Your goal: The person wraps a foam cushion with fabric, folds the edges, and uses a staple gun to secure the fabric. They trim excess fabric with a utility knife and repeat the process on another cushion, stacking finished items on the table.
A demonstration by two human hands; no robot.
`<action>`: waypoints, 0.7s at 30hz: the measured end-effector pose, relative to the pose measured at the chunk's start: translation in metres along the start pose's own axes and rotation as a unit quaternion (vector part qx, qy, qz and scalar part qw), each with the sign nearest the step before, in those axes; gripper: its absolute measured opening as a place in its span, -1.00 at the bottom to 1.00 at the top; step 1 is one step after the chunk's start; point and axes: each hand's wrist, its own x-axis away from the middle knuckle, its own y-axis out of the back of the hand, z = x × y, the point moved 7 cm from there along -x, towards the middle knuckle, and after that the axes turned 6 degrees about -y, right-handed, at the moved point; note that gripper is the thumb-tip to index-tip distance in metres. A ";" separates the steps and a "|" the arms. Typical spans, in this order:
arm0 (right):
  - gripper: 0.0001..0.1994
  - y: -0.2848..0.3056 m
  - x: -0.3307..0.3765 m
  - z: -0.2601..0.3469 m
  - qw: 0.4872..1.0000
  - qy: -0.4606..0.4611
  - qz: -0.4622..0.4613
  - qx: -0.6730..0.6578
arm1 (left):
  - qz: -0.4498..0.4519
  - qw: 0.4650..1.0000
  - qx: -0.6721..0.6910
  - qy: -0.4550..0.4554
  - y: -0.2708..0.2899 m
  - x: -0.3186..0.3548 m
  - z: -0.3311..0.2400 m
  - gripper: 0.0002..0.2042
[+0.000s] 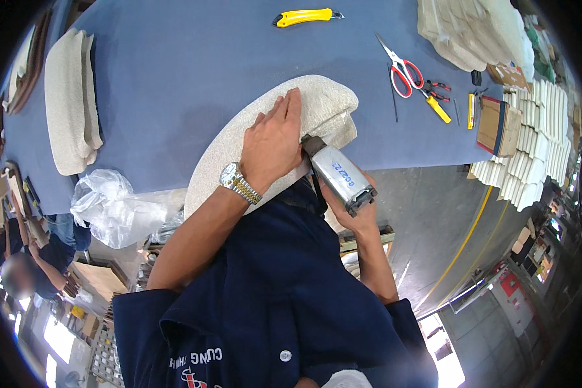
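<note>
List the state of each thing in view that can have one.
Left hand: flat, pressing on the cushion.
Right hand: closed around the silver power tool.
Silver power tool: nose against the cushion edge.
Upholstered cushion: lying on the table edge.
Scissors: open.
Yellow utility knife: lying flat.

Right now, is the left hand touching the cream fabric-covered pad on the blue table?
Touching. The head view shows the left hand pressed flat, palm down, on top of the cream fabric-covered pad, with no gap under its fingers.
</note>
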 end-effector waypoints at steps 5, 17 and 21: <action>-0.60 0.005 -0.002 0.004 0.994 0.009 0.095 0.055 | -0.016 0.998 -0.016 -0.051 -0.011 0.008 -0.005 -0.29; -0.66 0.001 0.012 -0.037 0.988 -0.140 0.043 0.043 | -0.096 0.991 -0.067 -0.063 -0.009 0.010 -0.018 -0.36; -0.68 0.013 0.005 -0.019 0.997 -0.081 0.003 0.011 | -0.093 0.989 -0.074 -0.086 0.002 -0.003 -0.035 -0.38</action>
